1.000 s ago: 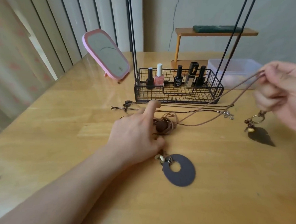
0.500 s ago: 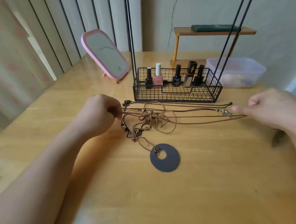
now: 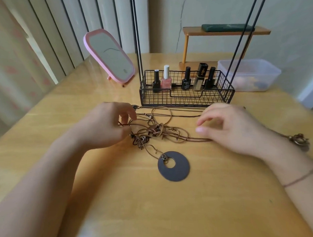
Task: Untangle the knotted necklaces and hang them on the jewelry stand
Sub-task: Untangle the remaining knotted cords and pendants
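While the cords point(image 3: 163, 134) lie knotted on the bench point(image 3: 155, 207) between both hands, I note left hand point(image 3: 106, 127) pinching a strand at the tangle's edge; right hand point(image 3: 228, 126) loosely curled, resting on cords, holding nothing. Stand point(image 3: 186, 92) just beyond.

On the yellow wooden table point(image 3: 173, 206) lies a tangled heap of brown cord necklaces point(image 3: 158, 130). The left hand point(image 3: 106, 125) pinches cords at the left side of the heap with curled fingers. The right hand point(image 3: 230, 126) rests over cords on the right, fingers loosely bent. A flat dark grey ring pendant point(image 3: 177, 170) lies just in front. Behind stands the black wire basket jewelry stand point(image 3: 187, 97) with nail polish bottles point(image 3: 166, 80).
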Available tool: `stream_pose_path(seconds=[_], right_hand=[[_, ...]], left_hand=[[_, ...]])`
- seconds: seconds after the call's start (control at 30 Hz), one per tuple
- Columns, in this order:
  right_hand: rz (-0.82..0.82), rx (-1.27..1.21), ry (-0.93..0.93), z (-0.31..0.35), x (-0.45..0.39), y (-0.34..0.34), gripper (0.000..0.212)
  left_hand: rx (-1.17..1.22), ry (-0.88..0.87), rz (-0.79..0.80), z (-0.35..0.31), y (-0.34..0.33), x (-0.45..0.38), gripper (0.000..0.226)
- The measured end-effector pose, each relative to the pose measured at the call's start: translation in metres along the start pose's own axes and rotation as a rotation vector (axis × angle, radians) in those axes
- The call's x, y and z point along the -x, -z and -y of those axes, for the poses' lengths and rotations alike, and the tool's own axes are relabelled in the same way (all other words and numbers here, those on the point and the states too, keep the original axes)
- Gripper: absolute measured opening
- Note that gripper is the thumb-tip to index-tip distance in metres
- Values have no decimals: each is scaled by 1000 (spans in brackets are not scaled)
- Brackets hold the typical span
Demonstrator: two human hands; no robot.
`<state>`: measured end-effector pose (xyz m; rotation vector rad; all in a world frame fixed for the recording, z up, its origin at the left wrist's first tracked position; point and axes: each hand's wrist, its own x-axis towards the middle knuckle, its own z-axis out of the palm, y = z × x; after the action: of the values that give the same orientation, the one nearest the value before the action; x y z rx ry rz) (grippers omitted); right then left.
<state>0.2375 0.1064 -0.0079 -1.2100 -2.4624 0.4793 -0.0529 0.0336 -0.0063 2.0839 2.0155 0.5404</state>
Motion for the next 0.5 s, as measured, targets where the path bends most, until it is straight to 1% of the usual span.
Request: stream_pose_path(seconds=[0.07, 0.1, 0.2, 0.3, 0.37, 0.43, 0.5], right_hand=[[51, 52, 30, 4, -1, -18, 25], [59, 72, 26, 4, -1, -23, 26], [16, 45, 35, 5, -4, -29, 10], [40, 77, 27, 3, -6, -30, 14], [38, 22, 20, 0, -4, -25, 16], [22, -73, 8, -1, -2, -18, 18], [-2, -100, 6, -1, 0, -12, 17]], left_hand=[[6, -36, 2, 1, -3, -1, 27], [20, -45, 8, 1, -4, -2, 29], [147, -47, 4, 0, -2, -2, 24], [364, -12, 9, -1, 1, -3, 20], [459, 24, 22, -1, 1, -3, 19], [466, 61, 37, 1, 0, -3, 17], [435, 73, 53, 1, -2, -3, 14]])
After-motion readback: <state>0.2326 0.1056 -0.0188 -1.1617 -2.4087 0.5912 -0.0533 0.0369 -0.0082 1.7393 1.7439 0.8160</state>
